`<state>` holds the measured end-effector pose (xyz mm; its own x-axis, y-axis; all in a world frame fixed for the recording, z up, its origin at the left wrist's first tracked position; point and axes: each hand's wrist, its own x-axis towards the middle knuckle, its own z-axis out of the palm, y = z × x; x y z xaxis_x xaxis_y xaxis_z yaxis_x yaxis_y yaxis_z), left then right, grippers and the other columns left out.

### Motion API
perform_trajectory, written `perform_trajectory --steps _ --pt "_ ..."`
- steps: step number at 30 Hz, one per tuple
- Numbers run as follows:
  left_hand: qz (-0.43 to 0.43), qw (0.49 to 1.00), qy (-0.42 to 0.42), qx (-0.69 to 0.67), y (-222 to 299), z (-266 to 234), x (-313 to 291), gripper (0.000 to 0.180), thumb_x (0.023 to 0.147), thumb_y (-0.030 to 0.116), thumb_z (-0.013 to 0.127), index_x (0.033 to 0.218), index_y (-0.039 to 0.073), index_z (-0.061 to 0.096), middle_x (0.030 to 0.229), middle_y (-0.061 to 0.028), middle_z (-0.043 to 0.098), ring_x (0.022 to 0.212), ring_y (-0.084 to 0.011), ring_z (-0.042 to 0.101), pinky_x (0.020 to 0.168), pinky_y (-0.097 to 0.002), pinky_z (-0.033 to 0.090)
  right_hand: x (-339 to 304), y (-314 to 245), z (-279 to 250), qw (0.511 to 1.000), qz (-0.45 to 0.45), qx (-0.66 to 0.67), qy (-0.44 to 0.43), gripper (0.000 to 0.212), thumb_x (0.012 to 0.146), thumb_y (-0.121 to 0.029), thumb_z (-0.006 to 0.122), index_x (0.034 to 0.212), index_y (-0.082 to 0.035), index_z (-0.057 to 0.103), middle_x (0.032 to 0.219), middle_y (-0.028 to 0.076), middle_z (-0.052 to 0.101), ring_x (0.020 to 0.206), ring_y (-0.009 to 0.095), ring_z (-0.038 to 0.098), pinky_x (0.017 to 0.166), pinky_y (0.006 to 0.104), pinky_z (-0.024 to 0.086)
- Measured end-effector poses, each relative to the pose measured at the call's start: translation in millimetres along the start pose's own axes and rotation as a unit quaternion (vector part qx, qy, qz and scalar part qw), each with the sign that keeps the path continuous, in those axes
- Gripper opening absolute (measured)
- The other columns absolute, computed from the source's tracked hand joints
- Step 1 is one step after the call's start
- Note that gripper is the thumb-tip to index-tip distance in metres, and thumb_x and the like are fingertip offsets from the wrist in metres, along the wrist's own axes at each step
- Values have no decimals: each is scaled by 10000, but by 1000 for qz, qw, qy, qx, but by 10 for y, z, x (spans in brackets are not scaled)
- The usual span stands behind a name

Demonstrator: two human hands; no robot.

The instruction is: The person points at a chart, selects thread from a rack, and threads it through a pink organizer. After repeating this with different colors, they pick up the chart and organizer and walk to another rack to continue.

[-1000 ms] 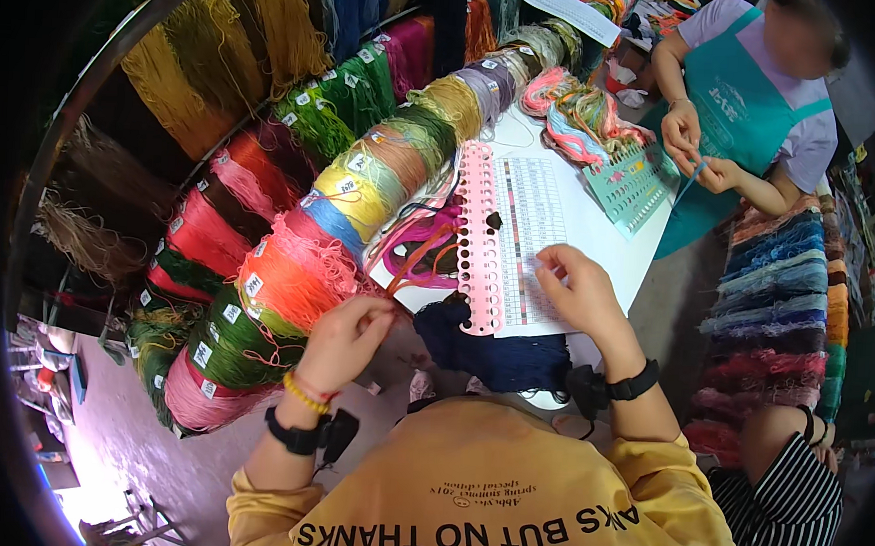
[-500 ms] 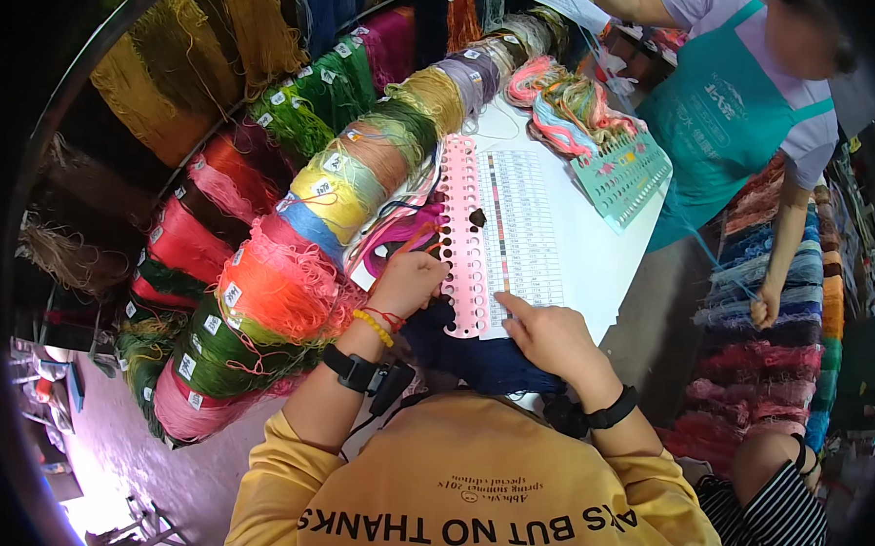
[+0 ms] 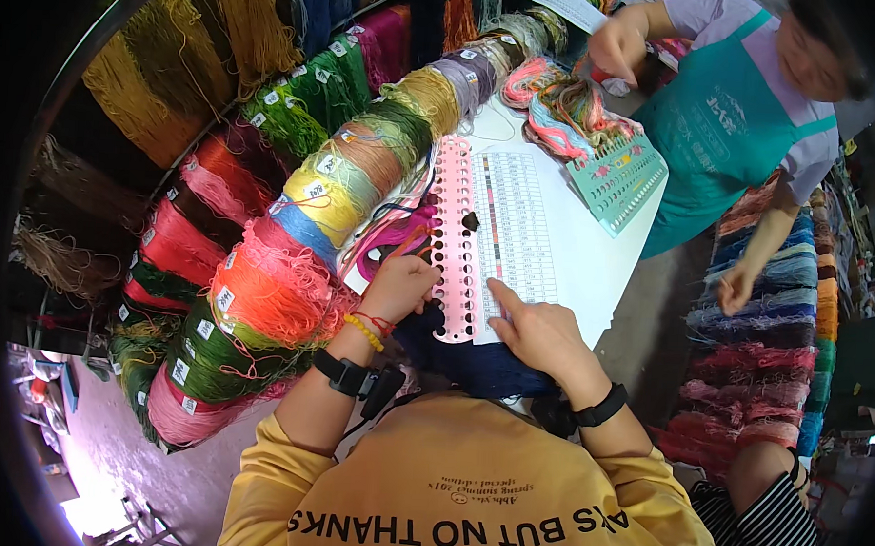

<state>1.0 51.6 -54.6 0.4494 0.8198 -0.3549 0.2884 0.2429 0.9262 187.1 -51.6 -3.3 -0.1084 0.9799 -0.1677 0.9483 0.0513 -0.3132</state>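
1. A person in a yellow top sits at a white table (image 3: 594,270), seen from above. A pink thread-organiser card (image 3: 456,240) with rows of holes lies lengthwise in front of them, beside a printed colour chart (image 3: 518,228).
2. The left hand (image 3: 398,286) rests at the card's left edge, fingers curled together on strands of thread there; whether it pinches a strand, I cannot tell.
3. The right hand (image 3: 538,328) lies flat on the chart's near end, just right of the card, fingers loosely together, holding nothing visible.
4. A dark blue skein (image 3: 473,358) sits under the card's near end, between both wrists.
5. Risk, as a judgement: loose strands by the left hand lie touching the heaped skeins (image 3: 291,267), so a pull could snag or drag a neighbouring colour.
6. Further risk: the card overhangs the table's near edge and could tip if pressed there.
7. Another person in a teal apron (image 3: 727,129) works at the far end, near a green card (image 3: 617,178).
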Motion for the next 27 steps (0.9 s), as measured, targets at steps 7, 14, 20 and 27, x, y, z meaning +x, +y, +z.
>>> perform_trajectory --steps 7,14,20,27 --pt "8 1000 12 4 -5 -1 -32 210 779 173 533 688 -16 557 551 -43 526 395 -98 469 375 -218 364 191 -9 -87 1000 -5 -25 15 460 791 -303 509 1202 -131 393 636 121 595 572 304 579 520 404 449" --pt "10 1000 14 15 -31 -4 -38 209 789 171 528 684 -8 548 546 -37 521 392 -95 466 376 -221 361 385 -6 -187 999 21 -25 -8 480 775 -282 524 1194 -86 394 669 165 600 635 322 592 574 410 460" --pt "9 1000 12 -5 -8 16 -49 175 798 141 541 696 0 537 547 -22 503 391 -66 437 362 -184 331 474 34 -146 999 32 -34 -11 524 769 -322 528 1211 -83 380 682 175 604 640 317 597 577 410 464" --pt "11 1000 14 3 0 17 -56 174 798 139 535 698 -4 537 544 -22 501 388 -70 436 360 -189 324 464 93 -52 999 39 -11 -14 591 776 -346 518 1256 -66 318 689 180 606 639 321 598 577 406 465"
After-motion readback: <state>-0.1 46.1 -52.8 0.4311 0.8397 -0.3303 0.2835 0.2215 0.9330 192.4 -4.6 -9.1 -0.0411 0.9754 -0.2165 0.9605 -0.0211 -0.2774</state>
